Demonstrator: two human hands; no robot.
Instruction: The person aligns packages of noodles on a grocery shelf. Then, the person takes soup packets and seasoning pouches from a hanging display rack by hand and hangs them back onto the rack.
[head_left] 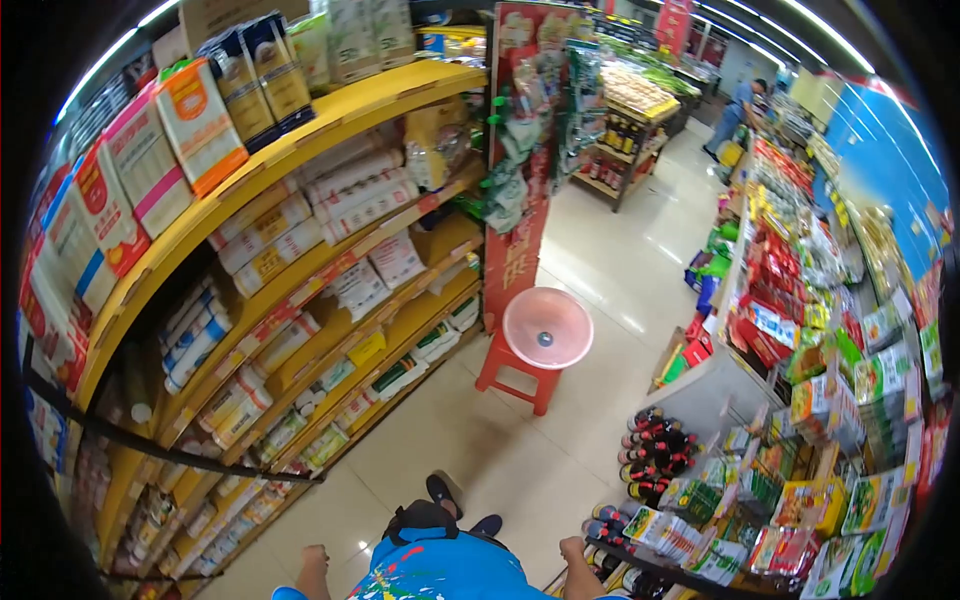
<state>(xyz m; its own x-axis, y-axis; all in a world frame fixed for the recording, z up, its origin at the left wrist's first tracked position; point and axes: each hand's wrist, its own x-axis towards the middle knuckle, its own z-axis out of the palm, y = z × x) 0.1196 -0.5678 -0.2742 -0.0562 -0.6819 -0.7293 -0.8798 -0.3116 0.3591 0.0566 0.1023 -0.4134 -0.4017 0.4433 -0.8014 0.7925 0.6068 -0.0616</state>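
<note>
At the bottom of the head view, my left hand [314, 562] hangs beside my body with its fingers curled; whether it holds anything cannot be made out. My right hand [573, 550] is on the other side of the blue shirt [450, 565], curled too, near the rack of packets and bottles. Neither hand touches a shelf. A black waist bag [420, 520] sits at my front. Ahead, a pink basin [548, 325] rests on a red stool [518, 375] at the end of the left shelves.
Yellow shelves [390, 85] with noodle packs and paper-wrapped rolls curve along the left. Packets [815, 505] and dark bottles [655, 450] line the right. A person in blue [737, 115] stands far down the aisle near a produce stand [635, 90].
</note>
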